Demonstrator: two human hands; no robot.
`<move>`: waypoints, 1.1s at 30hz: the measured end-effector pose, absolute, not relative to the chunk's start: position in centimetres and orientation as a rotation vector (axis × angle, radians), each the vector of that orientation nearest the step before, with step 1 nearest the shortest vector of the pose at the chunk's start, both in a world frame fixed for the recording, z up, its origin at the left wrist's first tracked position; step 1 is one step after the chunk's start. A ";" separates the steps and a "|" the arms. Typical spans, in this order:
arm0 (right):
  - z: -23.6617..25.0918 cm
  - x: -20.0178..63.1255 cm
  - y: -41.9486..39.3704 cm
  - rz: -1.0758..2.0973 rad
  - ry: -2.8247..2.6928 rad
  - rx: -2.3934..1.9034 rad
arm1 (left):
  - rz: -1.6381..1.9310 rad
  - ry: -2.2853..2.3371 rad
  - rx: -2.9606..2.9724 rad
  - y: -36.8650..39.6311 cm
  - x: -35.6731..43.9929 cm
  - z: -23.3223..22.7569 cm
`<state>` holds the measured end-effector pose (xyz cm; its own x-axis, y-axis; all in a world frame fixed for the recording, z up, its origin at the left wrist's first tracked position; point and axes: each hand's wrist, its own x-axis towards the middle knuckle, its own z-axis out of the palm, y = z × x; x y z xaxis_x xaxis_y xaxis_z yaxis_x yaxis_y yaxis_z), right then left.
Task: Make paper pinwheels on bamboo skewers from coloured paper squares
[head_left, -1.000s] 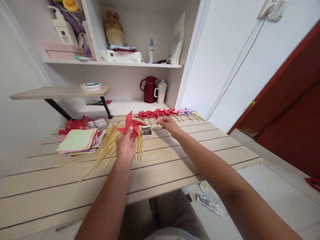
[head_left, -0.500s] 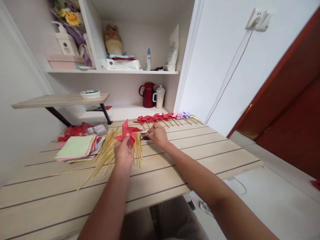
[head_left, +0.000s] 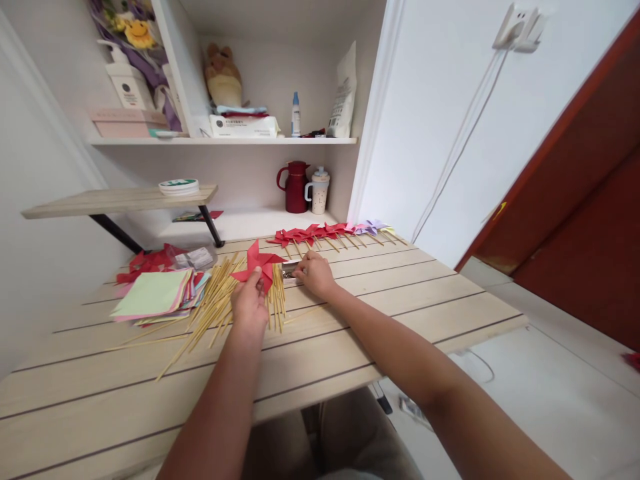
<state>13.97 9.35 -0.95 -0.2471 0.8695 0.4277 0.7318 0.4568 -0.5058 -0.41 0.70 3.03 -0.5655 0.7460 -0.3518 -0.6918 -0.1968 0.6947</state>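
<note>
My left hand (head_left: 249,300) pinches a red paper pinwheel (head_left: 258,261) between thumb and fingers, holding it above a spread of thin wooden sticks (head_left: 215,303). Just right of the sticks, my right hand (head_left: 314,273) has its fingers bent together at a small box (head_left: 290,273) of tiny dark metallic pieces. Whether a piece is between those fingertips is hidden. Behind my right hand lies a row of finished pinwheels on sticks, with red pinwheels (head_left: 300,235) at the left and a lilac pinwheel (head_left: 371,227) toward the right.
A stack of coloured paper squares (head_left: 150,295) lies left of the sticks, near red folded paper (head_left: 153,261) and a clear plastic box (head_left: 196,257). A small raised shelf (head_left: 115,200) stands at the back left. A dark red jug (head_left: 297,188) and a cup (head_left: 319,191) stand behind.
The view has shifted slightly. My right hand's fingers stay at the small box with a slight movement, and my left hand still holds the red pinwheel.
</note>
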 end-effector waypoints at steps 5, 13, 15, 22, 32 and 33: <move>-1.4 14.7 10.2 0.399 -1.906 -1.325 | 1.861 1.042 0.110 0.8 -0.4 2.9; -1.5 15.3 10.1 0.439 -1.856 -1.251 | 1.827 1.025 0.125 0.9 -0.1 2.8; -1.4 15.2 10.0 0.405 -1.875 -1.248 | 1.826 1.017 0.131 0.9 -0.1 2.8; -0.7 14.2 9.4 0.175 -2.046 -1.227 | 1.831 1.006 0.144 0.8 0.0 2.7; -0.4 13.5 9.6 -0.021 -2.254 -1.219 | 1.841 0.984 0.139 0.7 0.1 2.7; -0.4 13.4 9.7 -0.036 -2.267 -1.213 | 1.842 0.983 0.137 0.7 0.1 2.7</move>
